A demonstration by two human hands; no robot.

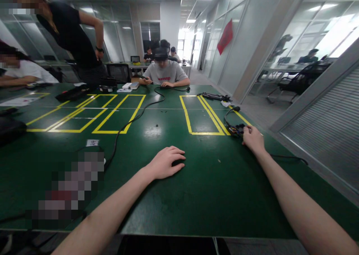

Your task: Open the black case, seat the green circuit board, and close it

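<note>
My left hand (166,162) rests palm down on the green table (202,191), its fingers apart and nothing in them. At the right side of the table, my right hand (253,138) has its fingers closed at the edge of a small dark device with coloured wires (236,130). A black cable with a dark rounded end (237,108) loops up from the far side of this device. Another dark cable (290,157) runs along the table to the right of my wrist. The fingertips of my right hand are partly hidden.
Yellow tape outlines (207,133) mark the table. A folded black tripod (215,96) lies at the far right. A long black cable (134,118) crosses to a pixelated object (74,185) at left. A person (165,73) sits opposite; another person (73,41) stands at left.
</note>
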